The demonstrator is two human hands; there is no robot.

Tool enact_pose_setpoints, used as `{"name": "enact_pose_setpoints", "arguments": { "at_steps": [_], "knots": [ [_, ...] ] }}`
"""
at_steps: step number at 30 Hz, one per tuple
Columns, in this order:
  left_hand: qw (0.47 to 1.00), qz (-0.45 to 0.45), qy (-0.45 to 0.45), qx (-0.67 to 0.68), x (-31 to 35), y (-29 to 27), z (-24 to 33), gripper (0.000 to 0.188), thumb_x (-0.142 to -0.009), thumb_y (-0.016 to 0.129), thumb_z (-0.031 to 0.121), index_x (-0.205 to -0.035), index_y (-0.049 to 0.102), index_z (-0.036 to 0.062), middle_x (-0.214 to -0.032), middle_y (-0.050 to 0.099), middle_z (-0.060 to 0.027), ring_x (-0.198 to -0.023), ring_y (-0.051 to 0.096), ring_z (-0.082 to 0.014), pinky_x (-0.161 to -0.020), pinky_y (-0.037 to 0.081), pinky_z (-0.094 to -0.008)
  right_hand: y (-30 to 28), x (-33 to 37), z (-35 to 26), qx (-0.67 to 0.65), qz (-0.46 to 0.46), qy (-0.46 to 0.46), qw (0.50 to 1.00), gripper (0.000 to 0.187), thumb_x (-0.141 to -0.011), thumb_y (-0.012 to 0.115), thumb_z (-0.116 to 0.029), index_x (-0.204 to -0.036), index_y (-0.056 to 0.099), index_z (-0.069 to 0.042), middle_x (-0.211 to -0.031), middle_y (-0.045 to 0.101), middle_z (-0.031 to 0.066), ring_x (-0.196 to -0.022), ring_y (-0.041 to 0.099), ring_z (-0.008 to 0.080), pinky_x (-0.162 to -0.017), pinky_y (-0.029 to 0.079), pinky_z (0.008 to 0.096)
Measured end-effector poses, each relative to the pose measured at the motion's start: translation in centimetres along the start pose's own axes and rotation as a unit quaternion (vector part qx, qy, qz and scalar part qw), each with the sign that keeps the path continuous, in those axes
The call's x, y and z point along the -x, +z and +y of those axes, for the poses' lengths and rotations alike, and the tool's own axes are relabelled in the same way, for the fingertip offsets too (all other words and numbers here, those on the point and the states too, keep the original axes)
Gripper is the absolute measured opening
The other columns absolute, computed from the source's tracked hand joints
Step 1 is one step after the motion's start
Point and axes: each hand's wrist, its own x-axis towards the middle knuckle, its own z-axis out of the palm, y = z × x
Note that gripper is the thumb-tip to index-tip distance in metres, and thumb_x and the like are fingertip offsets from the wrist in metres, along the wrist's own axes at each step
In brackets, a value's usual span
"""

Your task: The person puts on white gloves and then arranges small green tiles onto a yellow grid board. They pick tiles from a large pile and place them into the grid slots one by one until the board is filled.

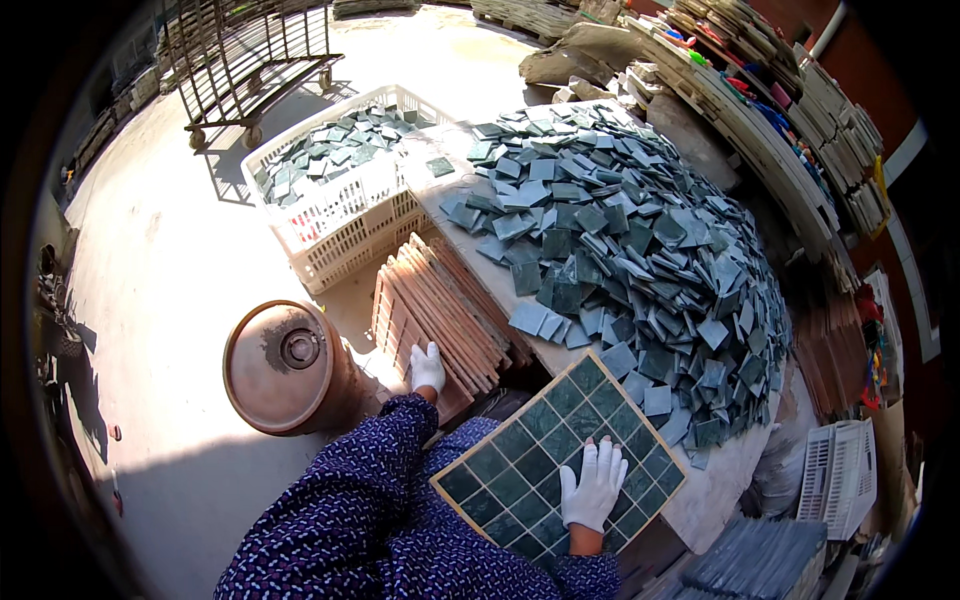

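1. Head view, left hand: it wears a white glove and reaches out and down to the stack of reddish-brown boards standing on edge beside the table. The fingers lie on the near top edges of the boards, fairly close together; whether they grip one board cannot be told from this angle.
2. Head view, right hand: also in a white glove, it lies flat on the tile-filled frame, fingers spread wide and pressing on the tile faces, holding nothing.
3. The frame is a square wooden-edged tray holding dark green square tiles in a neat grid (about six by six, the near corner partly hidden by the sleeve). It rests on the near end of the table, turned corner-on to the person.
4. Just beyond the frame lies a large loose heap of green tiles, covering most of the tabletop; the nearest loose tiles touch the frame's far edges.
5. Beyond the boards stands a white plastic crate, partly filled with the same tiles.
6. To the left of the boards, on the concrete floor, stands a rusty brown drum with a capped lid, close beside the left hand.
7. Both forearms wear dark blue patterned sleeves.
8. A metal trolley stands well apart, at the far left.
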Motion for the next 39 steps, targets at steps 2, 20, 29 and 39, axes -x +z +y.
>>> {"name": "enact_pose_setpoints", "arguments": {
  "at_steps": [2,20,29,39],
  "knots": [
    [0.997,0.005,0.064,-0.050,1.4,-2.2,1.6,0.062,-0.093,0.043,0.039,-0.134,0.036,-0.0071,-0.131,0.045,-0.0323,-0.117,0.049,-0.0454,-0.099,0.040,-0.0481,0.1,0.0,-0.1,-0.002,0.008,0.002,1.000,0.059,-0.081,0.067,-0.034,-0.131,0.050,-0.008,-0.140,0.044,0.0201,-0.128,0.040,0.0415,-0.109,0.026,0.0547],
    [0.878,-0.197,-0.055,0.433,6.2,-28.3,5.7,0.035,-0.083,0.052,0.006,-0.116,0.054,-0.0052,-0.107,0.062,-0.0162,-0.097,0.062,-0.0302,-0.088,0.052,-0.0400,0.1,-0.1,0.3,-0.178,0.143,-0.003,0.974,0.047,-0.078,0.072,-0.019,-0.119,0.056,-0.002,-0.125,0.055,0.0193,-0.119,0.049,0.0391,-0.102,0.038,0.0473],
    [0.788,-0.214,0.229,0.530,20.1,-34.0,12.3,0.062,-0.084,0.055,0.009,-0.142,0.033,0.0032,-0.138,0.045,-0.0140,-0.123,0.050,-0.0289,-0.104,0.042,-0.0437,-1.5,-1.0,-12.7,-0.852,-0.280,0.087,0.434,0.069,-0.098,0.053,-0.032,-0.148,0.019,0.002,-0.143,0.038,0.0208,-0.129,0.042,0.0304,-0.105,0.038,0.0386],
    [0.800,-0.406,0.219,0.384,20.8,-29.7,13.4,0.072,-0.092,0.052,0.052,-0.141,0.036,0.0029,-0.137,0.048,-0.0152,-0.120,0.052,-0.0279,-0.099,0.046,-0.0364,-10.3,4.8,-6.2,-0.750,0.068,0.142,0.642,0.051,-0.102,0.036,-0.039,-0.124,0.050,0.005,-0.115,0.061,0.0136,-0.103,0.060,0.0212,-0.085,0.048,0.0321]
  ]
}}
